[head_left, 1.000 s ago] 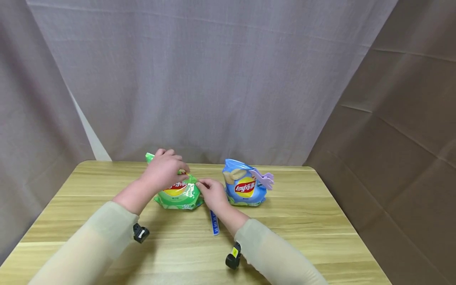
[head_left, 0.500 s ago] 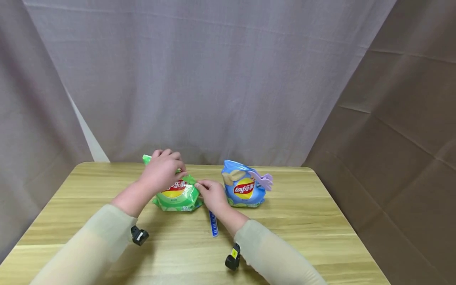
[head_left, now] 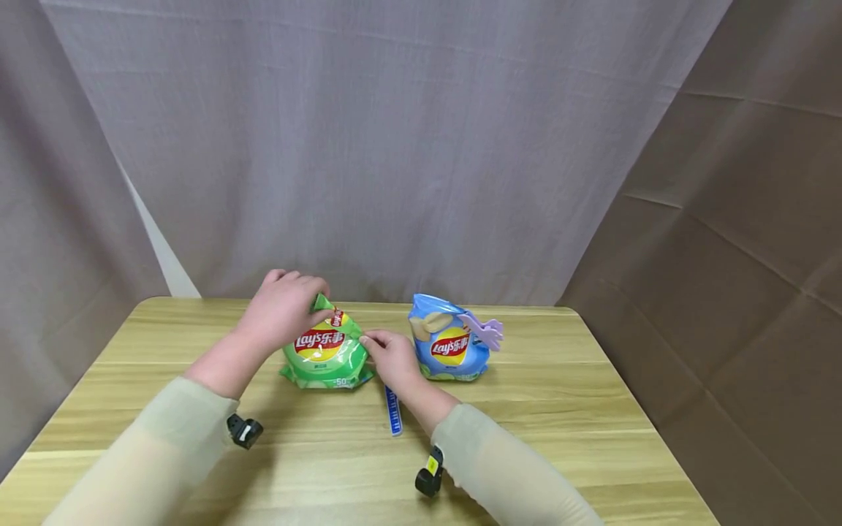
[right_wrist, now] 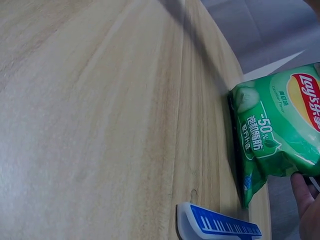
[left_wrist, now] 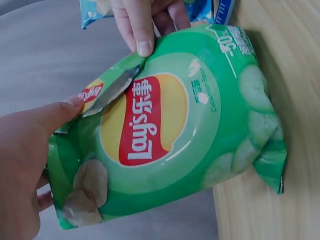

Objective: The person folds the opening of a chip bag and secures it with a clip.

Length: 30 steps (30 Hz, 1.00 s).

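Observation:
A green Lay's chip bag [head_left: 327, 358] stands on the table, its top edge folded down over the front, as the left wrist view shows. My left hand [head_left: 284, 307] grips the top left part of the bag, thumb in front on the folded strip [left_wrist: 91, 93] and fingers behind. With thumb and fingertips, my right hand [head_left: 393, 358] pinches the right end of that fold. Below the right hand lies a flat blue-and-white strip [head_left: 393, 413] with comb-like white marks, also seen in the right wrist view as a rounded-end strip [right_wrist: 220, 223].
To the right stands a blue Lay's chip bag [head_left: 450, 349] with a lavender hand-shaped clip [head_left: 485, 332] on its upper right corner. Both bags are on a wooden table [head_left: 559, 431], near its far edge. Grey curtains [head_left: 395, 146] hang behind.
My left hand has shifted left along the top of the green bag, uncovering more of its logo and fold. My right hand keeps its pinch in nearly the same place.

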Each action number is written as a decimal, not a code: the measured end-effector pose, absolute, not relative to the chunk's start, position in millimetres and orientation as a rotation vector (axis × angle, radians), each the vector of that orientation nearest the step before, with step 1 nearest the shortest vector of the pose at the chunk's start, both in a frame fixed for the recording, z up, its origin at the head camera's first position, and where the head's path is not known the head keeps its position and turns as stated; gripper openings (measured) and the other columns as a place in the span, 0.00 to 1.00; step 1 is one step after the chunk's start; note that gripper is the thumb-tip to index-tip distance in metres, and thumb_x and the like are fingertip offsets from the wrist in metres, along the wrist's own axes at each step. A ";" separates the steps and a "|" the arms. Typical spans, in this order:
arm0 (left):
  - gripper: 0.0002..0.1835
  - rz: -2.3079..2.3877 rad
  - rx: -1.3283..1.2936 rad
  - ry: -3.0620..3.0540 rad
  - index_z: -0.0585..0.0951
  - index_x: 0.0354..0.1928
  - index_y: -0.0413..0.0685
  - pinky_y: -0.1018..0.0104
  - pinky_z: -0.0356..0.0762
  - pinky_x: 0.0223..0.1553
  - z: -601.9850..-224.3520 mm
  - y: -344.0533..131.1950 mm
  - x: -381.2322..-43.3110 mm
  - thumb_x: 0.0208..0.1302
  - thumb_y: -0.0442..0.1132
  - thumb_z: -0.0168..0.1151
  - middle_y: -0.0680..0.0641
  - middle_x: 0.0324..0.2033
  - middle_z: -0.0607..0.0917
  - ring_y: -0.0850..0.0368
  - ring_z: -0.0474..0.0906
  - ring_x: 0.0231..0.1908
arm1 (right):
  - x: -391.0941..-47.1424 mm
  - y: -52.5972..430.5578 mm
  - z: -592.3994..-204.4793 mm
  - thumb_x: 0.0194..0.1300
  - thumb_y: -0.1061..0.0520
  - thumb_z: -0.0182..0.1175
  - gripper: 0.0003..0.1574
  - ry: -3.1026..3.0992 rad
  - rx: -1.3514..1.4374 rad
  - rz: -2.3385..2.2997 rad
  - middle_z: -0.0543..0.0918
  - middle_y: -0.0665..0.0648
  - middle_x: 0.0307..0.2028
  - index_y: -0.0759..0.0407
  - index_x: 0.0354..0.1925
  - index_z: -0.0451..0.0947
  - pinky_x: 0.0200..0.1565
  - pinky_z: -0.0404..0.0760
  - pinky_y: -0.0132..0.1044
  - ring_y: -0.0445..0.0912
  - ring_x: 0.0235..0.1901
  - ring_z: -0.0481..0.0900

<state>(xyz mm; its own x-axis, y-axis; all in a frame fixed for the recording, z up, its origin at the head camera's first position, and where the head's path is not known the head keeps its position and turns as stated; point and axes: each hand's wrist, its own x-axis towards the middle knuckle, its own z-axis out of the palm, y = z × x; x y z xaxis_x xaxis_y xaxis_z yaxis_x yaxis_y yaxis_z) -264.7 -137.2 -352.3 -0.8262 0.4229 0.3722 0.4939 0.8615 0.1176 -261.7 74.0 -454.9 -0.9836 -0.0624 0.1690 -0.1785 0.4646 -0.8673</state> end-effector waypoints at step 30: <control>0.18 -0.589 -0.594 -2.717 0.83 0.49 0.45 0.45 0.60 0.57 -355.8 -152.9 -266.2 0.62 0.47 0.69 0.46 0.46 0.86 0.45 0.77 0.50 | -261.6 74.3 -455.4 0.68 0.54 0.63 0.14 -2.541 0.183 1.632 0.87 0.54 0.47 0.58 0.49 0.86 0.52 0.79 0.40 0.47 0.50 0.83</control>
<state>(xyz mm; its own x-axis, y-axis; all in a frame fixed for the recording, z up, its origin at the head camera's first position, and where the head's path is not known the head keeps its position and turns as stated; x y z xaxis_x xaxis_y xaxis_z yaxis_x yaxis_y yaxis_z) -266.2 -152.9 -355.8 -0.8704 0.3295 0.3658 0.4514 0.8307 0.3257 -261.6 74.3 -455.4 -0.9859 -0.0387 0.1628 -0.1641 0.4127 -0.8960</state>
